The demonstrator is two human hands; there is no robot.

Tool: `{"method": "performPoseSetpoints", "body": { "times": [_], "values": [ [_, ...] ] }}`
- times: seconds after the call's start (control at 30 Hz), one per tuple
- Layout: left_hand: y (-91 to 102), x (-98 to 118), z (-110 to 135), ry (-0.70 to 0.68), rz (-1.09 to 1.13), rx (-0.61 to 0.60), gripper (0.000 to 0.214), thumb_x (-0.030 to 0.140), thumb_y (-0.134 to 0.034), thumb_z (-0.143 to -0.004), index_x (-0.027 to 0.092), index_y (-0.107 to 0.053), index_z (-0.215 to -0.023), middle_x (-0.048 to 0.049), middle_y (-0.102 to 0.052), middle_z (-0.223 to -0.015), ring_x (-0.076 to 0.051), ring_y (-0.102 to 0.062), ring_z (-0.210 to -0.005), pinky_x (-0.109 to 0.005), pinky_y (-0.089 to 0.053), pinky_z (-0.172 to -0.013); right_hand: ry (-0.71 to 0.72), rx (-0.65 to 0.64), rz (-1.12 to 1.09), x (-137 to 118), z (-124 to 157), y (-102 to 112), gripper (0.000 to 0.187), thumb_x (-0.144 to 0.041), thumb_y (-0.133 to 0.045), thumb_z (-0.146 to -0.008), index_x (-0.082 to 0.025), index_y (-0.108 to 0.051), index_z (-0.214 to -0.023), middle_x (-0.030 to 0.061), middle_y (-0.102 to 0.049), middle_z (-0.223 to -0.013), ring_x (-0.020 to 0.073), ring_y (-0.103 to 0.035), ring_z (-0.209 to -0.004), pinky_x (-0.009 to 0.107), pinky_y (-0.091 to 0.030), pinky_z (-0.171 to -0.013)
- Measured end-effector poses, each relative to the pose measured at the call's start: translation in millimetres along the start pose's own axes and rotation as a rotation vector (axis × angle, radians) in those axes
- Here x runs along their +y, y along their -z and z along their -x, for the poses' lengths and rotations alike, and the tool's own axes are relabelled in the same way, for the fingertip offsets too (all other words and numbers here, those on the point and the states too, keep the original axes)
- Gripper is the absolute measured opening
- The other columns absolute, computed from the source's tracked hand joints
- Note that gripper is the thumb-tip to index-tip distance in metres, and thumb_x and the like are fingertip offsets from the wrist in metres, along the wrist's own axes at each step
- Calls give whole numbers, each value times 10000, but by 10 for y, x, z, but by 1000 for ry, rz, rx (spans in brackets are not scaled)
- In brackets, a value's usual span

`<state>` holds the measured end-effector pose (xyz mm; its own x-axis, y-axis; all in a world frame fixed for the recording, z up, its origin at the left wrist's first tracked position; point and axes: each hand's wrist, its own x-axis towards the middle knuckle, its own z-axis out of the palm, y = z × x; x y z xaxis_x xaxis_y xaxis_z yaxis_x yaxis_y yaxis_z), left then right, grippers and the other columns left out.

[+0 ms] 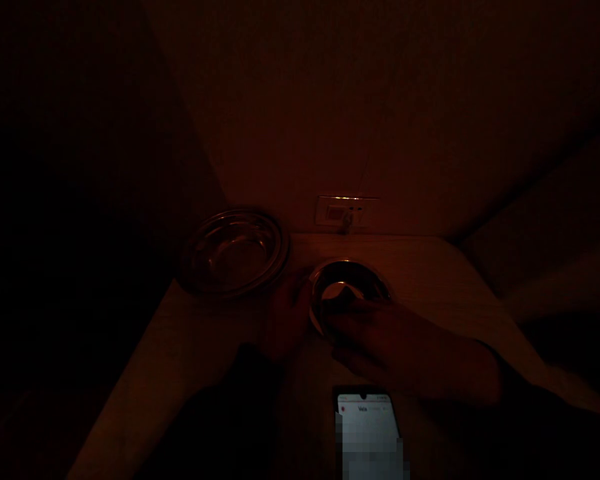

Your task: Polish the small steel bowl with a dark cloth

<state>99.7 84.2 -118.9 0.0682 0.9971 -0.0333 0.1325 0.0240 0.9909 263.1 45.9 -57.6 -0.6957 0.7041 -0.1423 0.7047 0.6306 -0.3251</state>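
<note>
A small shiny metal bowl [347, 261] stands on the wooden table, in very dim light. At its left side is my left hand [286, 317], its fingers curled against the rim. My right hand [380, 333] reaches over the near right edge, with its fingers bent down into the bowl. Under those fingers lies something dark, perhaps a cloth [347, 295]; its kind is too dark to tell. Back left, close to my left hand, sits a larger round metal dish [240, 257].
A lit phone [370, 427] lies at the near edge, below my right hand. Behind the wooden table [430, 267] rises a wall with a socket plate [347, 211] and something plugged in. The surroundings at left and right are nearly black.
</note>
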Motion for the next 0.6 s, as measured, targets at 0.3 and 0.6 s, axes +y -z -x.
{"method": "performPoseSetpoints", "body": {
  "times": [0.3,0.6],
  "values": [
    [-2,13,-4,-17,11,-18,333,292,-443,-860,148,-602,-1114,-76,-667,-1128,-186,-622,-1012,-299,-476,-887,11,49,-9,4,2,-60,339,-288,-402,-902,-145,-530,-1181,154,-587,-1147,264,-529,-1052,441,-411,-902],
    [0,6,0,-14,-37,-13,347,295,-456,-853,142,-612,-1122,-85,-675,-1120,-208,-623,-1025,-341,-475,-912,-9,-37,-23,1,21,47,294,-260,-469,-851,-164,-578,-1107,118,-644,-1021,246,-590,-916,410,-445,-825]
  ]
}}
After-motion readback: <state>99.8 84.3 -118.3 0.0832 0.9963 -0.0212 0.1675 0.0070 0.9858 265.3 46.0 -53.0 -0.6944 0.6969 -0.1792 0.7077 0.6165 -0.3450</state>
